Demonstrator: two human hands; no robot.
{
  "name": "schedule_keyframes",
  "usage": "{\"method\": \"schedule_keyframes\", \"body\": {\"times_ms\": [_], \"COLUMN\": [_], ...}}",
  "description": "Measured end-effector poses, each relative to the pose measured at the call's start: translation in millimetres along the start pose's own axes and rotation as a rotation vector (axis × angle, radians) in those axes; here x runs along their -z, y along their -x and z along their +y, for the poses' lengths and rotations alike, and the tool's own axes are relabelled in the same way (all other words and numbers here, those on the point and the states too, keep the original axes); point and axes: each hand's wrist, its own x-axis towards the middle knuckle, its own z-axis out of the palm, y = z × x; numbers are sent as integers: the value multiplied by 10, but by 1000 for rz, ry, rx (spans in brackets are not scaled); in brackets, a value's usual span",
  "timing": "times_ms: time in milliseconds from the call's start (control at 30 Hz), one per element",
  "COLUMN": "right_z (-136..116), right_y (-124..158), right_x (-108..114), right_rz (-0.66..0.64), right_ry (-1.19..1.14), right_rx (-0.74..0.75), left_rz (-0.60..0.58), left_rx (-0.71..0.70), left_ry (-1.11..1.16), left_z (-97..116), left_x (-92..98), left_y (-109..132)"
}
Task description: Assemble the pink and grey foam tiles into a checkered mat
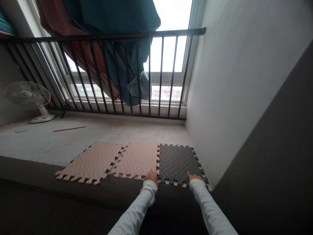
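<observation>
Three interlocking foam mats lie in a row on a pale ledge. My left hand (151,176) is closed at the front right corner of the middle pink foam mat (139,158), beside its seam with the black foam mat (179,161). At the black mat's front edge, towards its right corner, my right hand (195,177) is closed, its thumb side resting on the textured top. The undersides of both hands are hidden. Another pink foam mat (91,161) lies at the left, a narrow gap showing between it and the middle one.
The ledge (114,127) drops off at its front edge. A white wall (220,81) rises close to the black mat's right side. Behind stands a dark metal railing (146,116) with a curtain (110,16). A fan (44,116) and a thin stick (69,129) are at the left.
</observation>
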Motion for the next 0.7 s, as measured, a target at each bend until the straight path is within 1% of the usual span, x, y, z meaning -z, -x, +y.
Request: {"method": "schedule_keyframes", "body": {"times_ms": [167,300,467,600,700], "right_z": [6,9,13,18,24], "right_y": [-28,-42,-23,-17,-35], "right_x": [-21,-25,-31,-50,-68], "right_rz": [7,13,22,29,47], "right_ry": [7,12,20,30,35], "right_rx": [-1,4,12,27,48], "left_rz": [-13,-20,11,-11,-2], "left_rx": [6,-17,-44,-43,-52], "left_ry": [6,-9,-34,-38,-45], "left_z": [27,-4,-44,-49,-54], "left_x": [26,17,-7,-2,1], "left_y": [0,-20,-37,-44,-57]}}
